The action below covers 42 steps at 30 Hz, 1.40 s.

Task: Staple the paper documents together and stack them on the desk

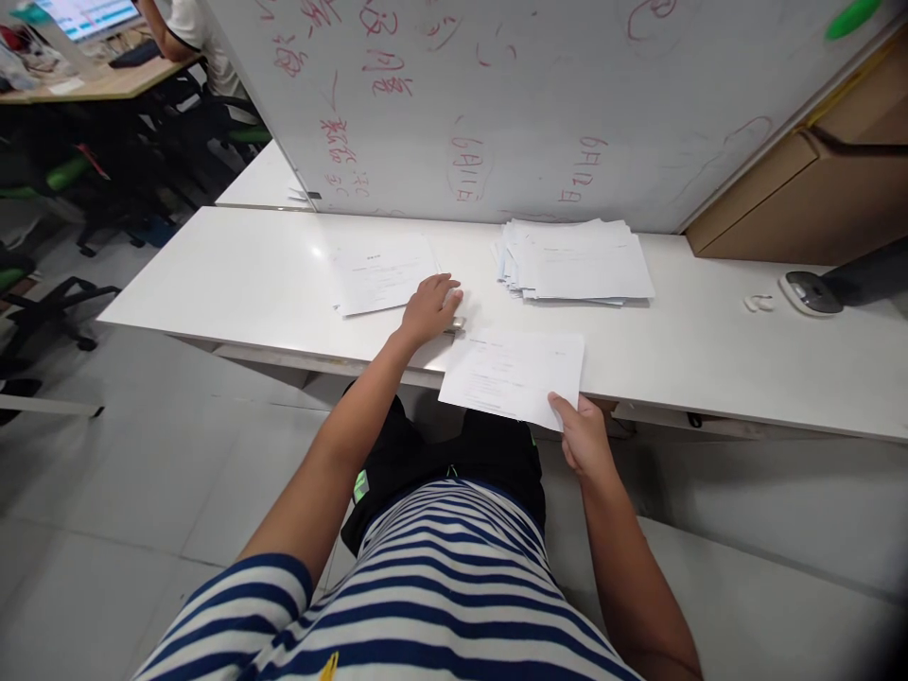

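Observation:
My right hand (587, 437) pinches the near right corner of a printed sheet of paper (511, 374), thumb on top. The sheet overhangs the front edge of the white table (709, 350). To its left, my left hand (431, 310) is low over the table with its fingers stretched out. Right beside that hand lies a small silvery object (458, 324), partly covered, whose kind I cannot make out. Several printed sheets (383, 274) lie just beyond my left hand. A thicker, uneven stack of papers (582, 260) lies farther back on the right.
A whiteboard (454, 113) with red writing stands along the table's back edge. At the right are a cardboard box (801, 199), a white and black mouse-like device (811, 293) and a small white item (759, 303). Another person (202, 43) sits at a desk, far left.

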Tool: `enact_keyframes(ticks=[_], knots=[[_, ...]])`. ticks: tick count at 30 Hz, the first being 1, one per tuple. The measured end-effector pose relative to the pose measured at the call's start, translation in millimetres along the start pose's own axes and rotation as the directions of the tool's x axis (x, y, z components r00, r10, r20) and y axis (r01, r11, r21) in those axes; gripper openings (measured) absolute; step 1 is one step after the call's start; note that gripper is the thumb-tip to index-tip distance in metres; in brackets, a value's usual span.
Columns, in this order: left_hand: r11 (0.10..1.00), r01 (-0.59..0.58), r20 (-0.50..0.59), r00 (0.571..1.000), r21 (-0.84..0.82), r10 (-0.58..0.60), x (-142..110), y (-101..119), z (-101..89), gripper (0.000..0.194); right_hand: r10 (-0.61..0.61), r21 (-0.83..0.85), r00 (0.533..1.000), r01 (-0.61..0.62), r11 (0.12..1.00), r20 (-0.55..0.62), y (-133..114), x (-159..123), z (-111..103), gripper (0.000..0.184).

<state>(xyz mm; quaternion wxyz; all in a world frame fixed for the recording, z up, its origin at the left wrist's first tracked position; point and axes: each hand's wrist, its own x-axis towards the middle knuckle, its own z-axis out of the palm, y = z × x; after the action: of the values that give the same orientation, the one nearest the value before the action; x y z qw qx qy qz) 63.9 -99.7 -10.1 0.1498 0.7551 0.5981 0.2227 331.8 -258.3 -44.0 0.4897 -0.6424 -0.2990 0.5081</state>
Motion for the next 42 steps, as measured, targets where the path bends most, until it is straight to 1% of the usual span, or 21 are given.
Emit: enact_keyframes(ticks=[4, 10, 14, 20, 23, 29, 33, 36, 39, 42], knots=[[1.000, 0.000, 0.037, 0.999, 0.023, -0.001, 0.7, 0.8, 0.1, 0.046, 0.015, 0.011, 1.000, -0.014, 1.000, -0.005, 2.0, 1.5, 2.5, 0.034], [0.999, -0.027, 0.054, 0.998, 0.038, 0.025, 1.2, 0.2, 0.9, 0.045, 0.006, 0.023, 1.000, -0.006, 1.000, 0.005, 2.7, 6.1, 5.1, 0.035], [0.999, -0.011, 0.048, 0.999, 0.037, 0.010, 2.0, -0.9, 2.5, 0.043, -0.005, 0.026, 1.000, 0.004, 1.000, 0.027, 4.4, 7.9, 5.0, 0.037], [0.996, -0.001, 0.030, 1.000, 0.084, -0.001, 2.4, -1.0, 6.0, 0.041, 0.011, 0.059, 1.000, -0.012, 0.998, 0.005, 10.5, 7.5, 1.7, 0.037], [0.993, -0.008, 0.042, 0.999, 0.116, 0.003, 2.0, 1.3, 6.4, 0.040, 0.004, 0.075, 1.000, -0.004, 0.997, 0.000, 10.2, 6.0, 1.0, 0.037], [0.991, 0.009, 0.072, 0.997, 0.130, -0.019, 2.8, 3.5, 5.9, 0.040, 0.005, 0.047, 1.000, -0.004, 0.999, -0.009, 11.3, 7.0, 0.2, 0.036], [0.988, 0.007, 0.081, 0.997, 0.151, -0.019, 4.6, 3.4, 9.8, 0.038, -0.004, 0.054, 1.000, 0.004, 0.999, -0.008, 14.4, 9.9, -0.5, 0.038], [0.982, -0.012, 0.094, 0.996, 0.187, -0.006, 5.9, 6.0, 13.0, 0.037, 0.002, 0.054, 1.000, -0.001, 0.999, -0.015, 15.6, 11.7, -0.5, 0.037], [0.977, -0.037, 0.133, 0.991, 0.211, 0.009, 6.1, 9.6, 13.2, 0.038, -0.004, 0.055, 1.000, 0.005, 0.998, -0.026, 15.7, 12.6, 0.0, 0.037], [0.976, -0.017, 0.143, 0.990, 0.219, -0.015, 4.9, 10.3, 11.3, 0.040, -0.008, 0.048, 1.000, 0.010, 0.999, -0.028, 15.1, 12.7, 0.4, 0.038]])
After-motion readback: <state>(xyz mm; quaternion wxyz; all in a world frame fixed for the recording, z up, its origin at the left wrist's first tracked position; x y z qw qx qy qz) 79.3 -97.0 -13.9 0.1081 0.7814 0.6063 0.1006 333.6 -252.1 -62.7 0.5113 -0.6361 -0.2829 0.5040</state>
